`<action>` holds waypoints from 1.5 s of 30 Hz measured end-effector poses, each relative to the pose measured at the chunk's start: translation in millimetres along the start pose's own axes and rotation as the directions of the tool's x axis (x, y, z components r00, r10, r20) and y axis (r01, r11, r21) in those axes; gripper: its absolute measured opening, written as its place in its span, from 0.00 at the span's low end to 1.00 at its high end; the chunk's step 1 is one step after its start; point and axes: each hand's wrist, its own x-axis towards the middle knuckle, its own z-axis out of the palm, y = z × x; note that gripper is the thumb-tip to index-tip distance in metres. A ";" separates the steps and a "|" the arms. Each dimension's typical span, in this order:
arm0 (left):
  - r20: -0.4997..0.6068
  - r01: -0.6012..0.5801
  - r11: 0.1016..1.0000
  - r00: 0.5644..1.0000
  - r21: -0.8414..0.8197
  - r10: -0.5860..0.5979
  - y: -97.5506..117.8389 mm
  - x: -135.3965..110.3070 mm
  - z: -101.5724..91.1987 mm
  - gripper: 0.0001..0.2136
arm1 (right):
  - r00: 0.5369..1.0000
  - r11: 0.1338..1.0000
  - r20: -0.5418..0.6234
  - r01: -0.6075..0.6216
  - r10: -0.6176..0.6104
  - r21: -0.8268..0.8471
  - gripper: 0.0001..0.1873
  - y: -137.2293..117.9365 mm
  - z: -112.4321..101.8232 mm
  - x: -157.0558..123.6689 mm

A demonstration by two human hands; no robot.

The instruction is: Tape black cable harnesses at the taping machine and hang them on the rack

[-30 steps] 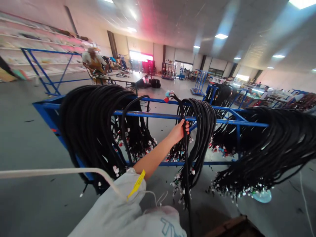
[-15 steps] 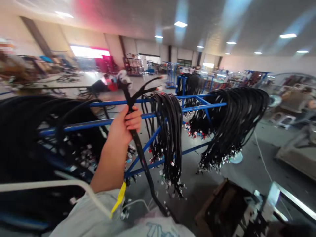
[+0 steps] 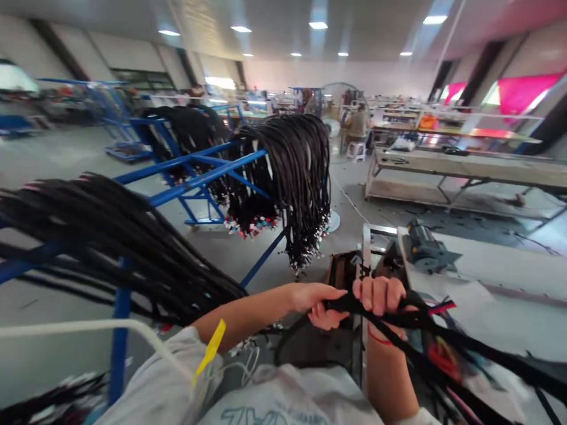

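My left hand [image 3: 325, 304] is closed on a black-wrapped wiring harness [image 3: 473, 342], gripping it in front of my body. Just to its right, my right hand [image 3: 380, 295] has its fingers wrapped round the same harness. From there the black branches fan out to the lower right, and a few pink and dark wires [image 3: 443, 307] stick out of one of them. A red cord [image 3: 383, 338] circles my right wrist. What lies inside my palms is hidden.
Many black harnesses [image 3: 305, 171] hang over a blue metal rack [image 3: 212, 174] at left and centre. A white worktop [image 3: 496, 262] with a grey motor-like machine [image 3: 427, 248] stands at right. A brown box [image 3: 339, 271] sits beside it; a long table [image 3: 478, 166] is behind.
My view has swung to the right, away from the rack's middle. My left hand, still holding a harness, has come down and right. My right hand now shows, gripping it too.
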 end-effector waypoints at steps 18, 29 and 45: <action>0.044 0.156 0.936 0.988 -0.317 -0.149 -50.0 153.2 -43.7 0.21 | 0.975 0.992 -0.202 0.104 -0.089 0.065 0.27 -17.7 -83.2 -46.2; -0.306 -0.030 0.695 0.884 0.719 0.354 -20.7 123.2 -68.0 0.08 | 0.301 0.967 -0.925 0.177 -0.230 -0.183 0.17 16.3 -90.5 -13.6; -0.029 0.345 0.471 0.830 0.812 -0.558 41.1 23.3 -177.4 0.25 | 0.444 0.932 -0.895 -0.302 -0.049 -0.201 0.19 99.7 -85.6 -82.7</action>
